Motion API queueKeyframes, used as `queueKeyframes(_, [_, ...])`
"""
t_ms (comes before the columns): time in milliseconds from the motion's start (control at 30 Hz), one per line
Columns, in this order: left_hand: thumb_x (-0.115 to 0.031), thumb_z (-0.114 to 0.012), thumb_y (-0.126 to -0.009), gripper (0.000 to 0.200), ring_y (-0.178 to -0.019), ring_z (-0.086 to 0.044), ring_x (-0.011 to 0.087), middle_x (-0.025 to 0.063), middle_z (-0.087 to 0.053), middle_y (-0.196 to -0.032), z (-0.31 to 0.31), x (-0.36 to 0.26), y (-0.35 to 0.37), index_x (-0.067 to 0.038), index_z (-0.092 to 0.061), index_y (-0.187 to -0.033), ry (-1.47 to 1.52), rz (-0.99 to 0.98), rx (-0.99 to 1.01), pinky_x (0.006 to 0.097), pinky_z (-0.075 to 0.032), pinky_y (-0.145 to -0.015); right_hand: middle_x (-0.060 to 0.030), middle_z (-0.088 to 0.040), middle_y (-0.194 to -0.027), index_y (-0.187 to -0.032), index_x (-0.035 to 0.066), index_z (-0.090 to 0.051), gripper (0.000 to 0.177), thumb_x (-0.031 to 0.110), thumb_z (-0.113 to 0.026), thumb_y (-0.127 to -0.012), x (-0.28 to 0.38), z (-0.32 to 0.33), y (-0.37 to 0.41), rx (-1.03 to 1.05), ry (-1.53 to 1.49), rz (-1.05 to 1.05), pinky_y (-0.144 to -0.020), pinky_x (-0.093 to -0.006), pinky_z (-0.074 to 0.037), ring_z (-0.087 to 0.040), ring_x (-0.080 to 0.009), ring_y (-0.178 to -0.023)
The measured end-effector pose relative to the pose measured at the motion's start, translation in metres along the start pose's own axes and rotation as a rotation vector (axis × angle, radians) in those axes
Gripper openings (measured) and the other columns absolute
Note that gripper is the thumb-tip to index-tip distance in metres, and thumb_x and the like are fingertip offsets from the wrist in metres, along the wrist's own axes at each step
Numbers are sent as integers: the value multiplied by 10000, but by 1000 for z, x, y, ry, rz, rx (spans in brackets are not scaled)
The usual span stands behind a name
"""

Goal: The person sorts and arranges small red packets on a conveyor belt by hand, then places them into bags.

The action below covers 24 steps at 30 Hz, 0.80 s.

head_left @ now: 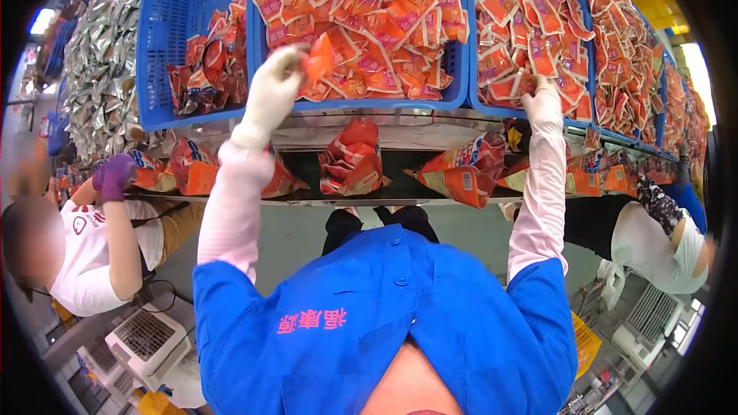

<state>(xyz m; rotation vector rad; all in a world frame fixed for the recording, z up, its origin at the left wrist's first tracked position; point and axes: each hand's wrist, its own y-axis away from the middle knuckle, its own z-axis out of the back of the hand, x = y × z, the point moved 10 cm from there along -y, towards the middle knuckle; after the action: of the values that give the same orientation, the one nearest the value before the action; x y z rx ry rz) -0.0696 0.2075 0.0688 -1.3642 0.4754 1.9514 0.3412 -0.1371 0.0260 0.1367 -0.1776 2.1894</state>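
Observation:
My left hand [273,86], in a white glove, is raised at the front left of the middle blue crate [369,104]. Between its fingers is a small orange packet [318,60], slightly blurred. My right hand [543,98], also gloved, reaches into the right blue crate [492,109], its fingers bent and pinched at an orange packet [526,83] at the front of the pile. Both crates hold heaps of similar packets. Below, on a dark conveyor belt [400,184], an open red bag [354,160] stands between my arms, with another red bag [463,170] to its right.
A blue crate [165,46] with dark red packets stands at left, beside a heap of silver packets [104,54]. More orange packets [619,46] fill crates to the right. Co-workers stand at left [108,238] and right [653,242]. More red bags [196,167] line the belt.

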Motion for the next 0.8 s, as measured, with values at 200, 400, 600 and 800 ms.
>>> queueKeyframes(200, [140, -538, -791, 261, -1093, -692, 323, 180, -708, -1166, -23, -57, 120, -15, -634, -978, -295, -125, 221, 397, -542, -948, -116, -706, -1057, -1243, 38, -623, 334, 44, -671, -912, 162, 34, 46, 309, -1605, 25, -790, -367, -590, -720, -230, -911])
queueKeyframes(400, [-217, -656, -909, 203, -749, -694, 335, 146, -704, -778, -27, -16, 145, -43, -707, -1001, -989, -202, 378, 446, -494, -972, -166, -737, -998, -1190, 27, -637, 321, 147, -677, -896, 425, -30, 182, 947, -978, 662, -867, -381, -551, -718, -264, -911])
queueKeyframes(600, [-176, -718, -762, 121, -747, -681, 290, 106, -671, -687, 0, -19, 174, -58, -703, -741, -938, -259, 305, 493, -479, -1004, -230, -726, -995, -1219, 22, -642, 342, 226, -612, -947, 452, -54, 240, 1129, 4, 1002, -877, -431, -547, -735, -293, -1002])
queueKeyframes(800, [-121, -675, -677, 37, -713, -662, 228, 53, -627, -643, -8, -19, 202, -105, -644, -689, -761, -469, 211, 474, -510, -974, -187, -748, -1036, -1131, 53, -716, 307, 247, -642, -905, 498, -165, 330, 1183, 31, 1149, -871, -452, -558, -734, -313, -996])
